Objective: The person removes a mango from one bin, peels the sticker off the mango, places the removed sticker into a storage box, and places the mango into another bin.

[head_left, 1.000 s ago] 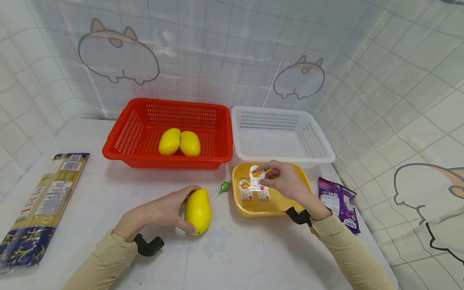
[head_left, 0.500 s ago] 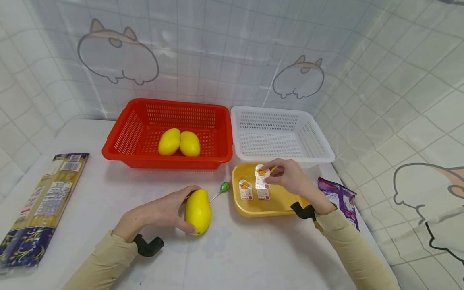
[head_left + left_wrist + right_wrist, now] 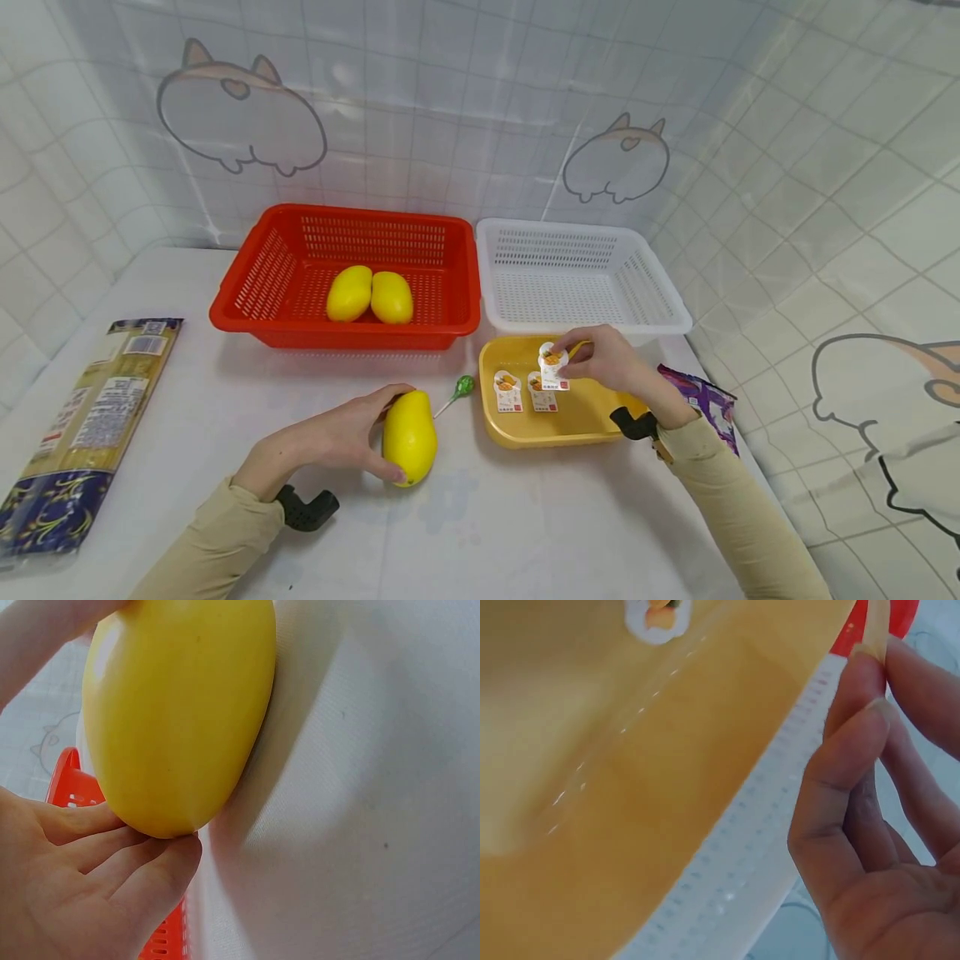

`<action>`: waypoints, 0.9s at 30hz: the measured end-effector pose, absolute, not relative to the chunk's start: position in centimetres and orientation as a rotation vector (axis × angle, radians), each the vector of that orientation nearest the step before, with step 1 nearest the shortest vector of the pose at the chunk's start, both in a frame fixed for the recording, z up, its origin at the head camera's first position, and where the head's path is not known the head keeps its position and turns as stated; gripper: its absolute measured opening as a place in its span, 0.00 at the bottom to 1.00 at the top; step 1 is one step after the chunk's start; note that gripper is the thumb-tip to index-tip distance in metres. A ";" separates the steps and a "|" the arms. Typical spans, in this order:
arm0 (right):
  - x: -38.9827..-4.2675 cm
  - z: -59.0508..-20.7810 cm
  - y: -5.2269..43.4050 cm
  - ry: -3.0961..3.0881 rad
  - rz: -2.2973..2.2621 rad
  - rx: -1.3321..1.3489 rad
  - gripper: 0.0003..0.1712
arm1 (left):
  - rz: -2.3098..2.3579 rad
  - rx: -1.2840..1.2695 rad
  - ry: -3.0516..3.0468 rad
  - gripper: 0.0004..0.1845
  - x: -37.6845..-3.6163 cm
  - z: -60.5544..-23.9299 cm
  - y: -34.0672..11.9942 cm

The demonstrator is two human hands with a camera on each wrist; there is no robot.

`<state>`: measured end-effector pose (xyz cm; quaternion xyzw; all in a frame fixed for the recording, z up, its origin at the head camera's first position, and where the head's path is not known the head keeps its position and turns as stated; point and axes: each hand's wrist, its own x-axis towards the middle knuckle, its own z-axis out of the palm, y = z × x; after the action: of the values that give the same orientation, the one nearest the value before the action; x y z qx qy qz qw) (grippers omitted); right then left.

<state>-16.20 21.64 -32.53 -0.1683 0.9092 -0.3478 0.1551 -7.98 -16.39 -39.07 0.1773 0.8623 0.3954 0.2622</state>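
Observation:
My left hand (image 3: 341,437) grips a yellow mango (image 3: 409,438) that lies on the white table in front of me; in the left wrist view the fingers (image 3: 90,862) curl round the mango (image 3: 180,712). My right hand (image 3: 600,358) pinches a small white snack packet (image 3: 553,367) and holds it above the yellow tray (image 3: 592,417). Two more packets (image 3: 507,391) lie flat in that tray. In the right wrist view the fingertips (image 3: 862,712) pinch a thin edge over the tray (image 3: 630,787).
A red basket (image 3: 247,308) holding two mangoes (image 3: 370,295) stands at the back, with a white basket (image 3: 660,308) to its right. A green lollipop (image 3: 462,387) lies between mango and tray. A noodle pack (image 3: 90,417) lies left, a purple bag (image 3: 708,404) right.
My right hand has lifted one packet off the tray and carried it to the right and slightly back. The left hand and its mango have stayed still.

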 end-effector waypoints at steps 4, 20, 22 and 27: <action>-16.6 -33.0 22.3 2.602 -0.941 -0.501 0.15 | 1.075 0.485 2.331 0.60 -8.0 -39.1 -16.4; -18.2 -34.6 24.3 2.536 -0.696 -0.516 0.11 | 1.073 0.499 2.335 0.60 -8.0 -39.1 -16.5; -18.4 -34.9 24.4 2.529 -0.665 -0.508 0.10 | 1.074 0.500 2.335 0.60 -8.0 -39.1 -16.4; -18.7 -35.3 24.5 2.522 -0.618 -0.518 0.09 | 1.076 0.496 2.335 0.60 -8.0 -39.1 -16.4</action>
<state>-18.70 24.49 -35.28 -0.1897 0.9235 -0.2264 0.2446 -8.03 -16.41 -39.14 0.1829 0.8615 0.3968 0.2588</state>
